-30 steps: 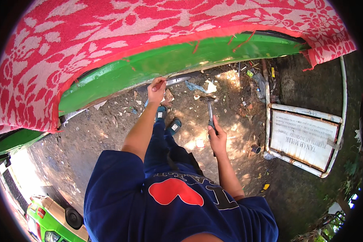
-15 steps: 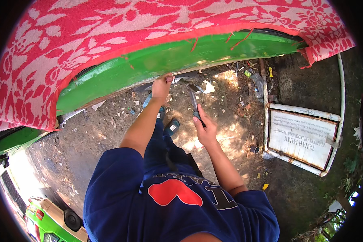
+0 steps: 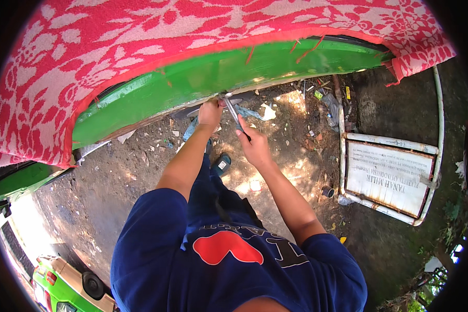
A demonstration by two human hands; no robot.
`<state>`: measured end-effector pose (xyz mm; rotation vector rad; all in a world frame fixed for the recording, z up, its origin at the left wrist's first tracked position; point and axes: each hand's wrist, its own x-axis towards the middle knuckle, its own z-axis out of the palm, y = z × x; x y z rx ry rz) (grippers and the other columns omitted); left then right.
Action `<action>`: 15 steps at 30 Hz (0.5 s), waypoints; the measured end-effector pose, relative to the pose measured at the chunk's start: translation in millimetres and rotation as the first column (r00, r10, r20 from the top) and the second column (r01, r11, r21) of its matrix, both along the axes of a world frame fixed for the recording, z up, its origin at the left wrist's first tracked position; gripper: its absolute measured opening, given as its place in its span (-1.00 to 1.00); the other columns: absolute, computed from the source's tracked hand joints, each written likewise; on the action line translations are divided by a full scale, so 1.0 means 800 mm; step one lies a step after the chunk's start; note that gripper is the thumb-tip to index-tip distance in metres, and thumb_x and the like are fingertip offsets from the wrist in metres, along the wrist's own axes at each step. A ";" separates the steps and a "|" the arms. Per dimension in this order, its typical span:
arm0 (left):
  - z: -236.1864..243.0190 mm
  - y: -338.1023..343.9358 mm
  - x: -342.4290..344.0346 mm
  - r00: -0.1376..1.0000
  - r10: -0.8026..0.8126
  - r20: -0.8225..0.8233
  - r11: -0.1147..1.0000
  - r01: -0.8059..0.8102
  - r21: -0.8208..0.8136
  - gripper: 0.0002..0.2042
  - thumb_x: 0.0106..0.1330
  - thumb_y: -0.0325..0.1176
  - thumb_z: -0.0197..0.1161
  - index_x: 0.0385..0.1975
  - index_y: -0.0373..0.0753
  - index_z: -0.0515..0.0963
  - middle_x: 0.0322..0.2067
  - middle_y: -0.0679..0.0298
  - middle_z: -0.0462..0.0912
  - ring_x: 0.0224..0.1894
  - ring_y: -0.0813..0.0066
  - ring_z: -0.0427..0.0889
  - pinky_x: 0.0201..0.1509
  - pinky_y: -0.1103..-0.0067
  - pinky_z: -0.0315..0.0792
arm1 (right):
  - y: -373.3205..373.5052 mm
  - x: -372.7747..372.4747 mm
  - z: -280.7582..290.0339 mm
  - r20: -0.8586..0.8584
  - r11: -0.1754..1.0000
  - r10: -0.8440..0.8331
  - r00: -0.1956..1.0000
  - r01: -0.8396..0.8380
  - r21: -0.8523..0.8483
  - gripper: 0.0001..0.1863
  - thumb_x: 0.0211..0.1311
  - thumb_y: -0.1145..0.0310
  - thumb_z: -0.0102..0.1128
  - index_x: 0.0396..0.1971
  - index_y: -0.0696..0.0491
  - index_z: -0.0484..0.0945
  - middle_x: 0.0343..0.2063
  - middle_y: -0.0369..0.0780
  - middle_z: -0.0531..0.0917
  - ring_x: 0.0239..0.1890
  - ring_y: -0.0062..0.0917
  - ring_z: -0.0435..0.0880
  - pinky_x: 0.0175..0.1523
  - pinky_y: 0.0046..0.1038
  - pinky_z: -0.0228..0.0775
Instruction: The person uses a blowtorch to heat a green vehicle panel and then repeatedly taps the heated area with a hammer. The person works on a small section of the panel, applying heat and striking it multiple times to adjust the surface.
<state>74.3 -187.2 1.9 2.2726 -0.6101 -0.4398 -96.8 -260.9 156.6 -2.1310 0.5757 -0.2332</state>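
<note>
My left hand (image 3: 209, 113) is closed at the lower edge of a green car body panel (image 3: 192, 80). What its fingers grip is hidden by the hand. A hammer (image 3: 232, 112) with a metal shaft and a dark grip is held in my right hand (image 3: 255, 148), fingers wrapped round the handle. Its head is up beside the left hand's fingertips, close to the panel's edge; whether it touches cannot be told. A pale oval metal piece (image 3: 236, 101) shows just behind the hammer's shaft, below the panel.
A red and pink patterned cloth (image 3: 182, 31) drapes over the car. On the right lies a rusty white framed signboard (image 3: 385, 177). Bits of debris and a plastic bag (image 3: 332, 112) litter the dirt ground. Another green vehicle (image 3: 62, 283) stands at lower left.
My right hand has moved up and left, bringing the hammer's head from right of the left hand to right beside its fingertips. The left hand has stayed nearly in place.
</note>
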 end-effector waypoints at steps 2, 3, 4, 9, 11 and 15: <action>0.008 -0.002 -0.006 0.995 0.010 0.095 0.998 -0.004 -0.067 -0.80 0.29 -0.21 0.16 -0.22 -0.13 0.62 -0.40 -0.04 0.66 -0.32 -0.11 0.64 -0.23 0.15 0.51 | 0.009 -0.014 -0.005 0.296 0.997 -0.077 0.952 0.083 -0.008 -0.54 0.28 0.49 0.19 0.20 0.13 0.47 -0.38 -0.02 0.63 -0.37 -0.52 0.60 -0.19 -0.44 0.47; 0.012 -0.004 -0.006 0.990 0.017 0.141 0.995 -0.002 -0.101 -0.80 0.30 -0.22 0.15 -0.18 -0.11 0.61 -0.39 -0.02 0.67 -0.32 -0.09 0.64 -0.23 0.16 0.52 | 0.013 -0.018 -0.007 0.435 0.992 -0.112 0.893 0.125 -0.002 -0.54 0.28 0.49 0.19 0.21 0.09 0.47 -0.43 -0.03 0.62 -0.41 -0.55 0.57 -0.23 -0.44 0.46; 0.013 -0.004 -0.008 0.991 0.029 0.129 0.999 -0.024 -0.037 -0.80 0.31 -0.24 0.13 -0.15 -0.09 0.60 -0.37 -0.04 0.67 -0.32 -0.09 0.64 -0.21 0.14 0.51 | 0.016 -0.026 -0.004 0.471 0.992 -0.098 0.877 0.124 -0.025 -0.54 0.28 0.48 0.20 0.21 0.08 0.48 -0.46 -0.04 0.61 -0.44 -0.55 0.54 -0.24 -0.44 0.45; 0.018 -0.012 0.011 0.999 -0.020 0.042 0.999 0.018 0.034 -0.82 0.32 -0.24 0.11 -0.16 -0.03 0.58 -0.36 -0.03 0.67 -0.30 -0.10 0.64 -0.18 0.15 0.52 | 0.005 -0.003 -0.002 0.103 0.998 -0.056 0.993 0.053 0.032 -0.54 0.28 0.49 0.20 0.19 0.20 0.46 -0.27 0.00 0.68 -0.29 -0.43 0.68 -0.12 -0.46 0.48; 0.010 -0.003 0.004 0.988 -0.034 0.148 0.999 0.037 -0.020 -0.83 0.32 -0.23 0.11 -0.18 -0.04 0.58 -0.40 -0.02 0.67 -0.32 -0.11 0.64 -0.20 0.15 0.52 | 0.013 -0.013 -0.006 0.434 0.987 -0.133 0.891 0.157 -0.021 -0.53 0.28 0.48 0.20 0.22 0.06 0.47 -0.42 -0.02 0.64 -0.40 -0.41 0.64 -0.22 -0.43 0.47; 0.026 -0.012 -0.011 0.991 -0.063 0.118 0.998 0.064 -0.006 -0.84 0.31 -0.22 0.14 -0.19 -0.04 0.57 -0.40 -0.01 0.68 -0.32 -0.11 0.65 -0.21 0.15 0.53 | 0.000 -0.026 -0.016 -0.085 0.991 0.045 0.995 -0.055 -0.123 -0.51 0.28 0.51 0.19 0.22 0.21 0.42 -0.32 -0.02 0.68 -0.35 -0.48 0.65 -0.20 -0.43 0.50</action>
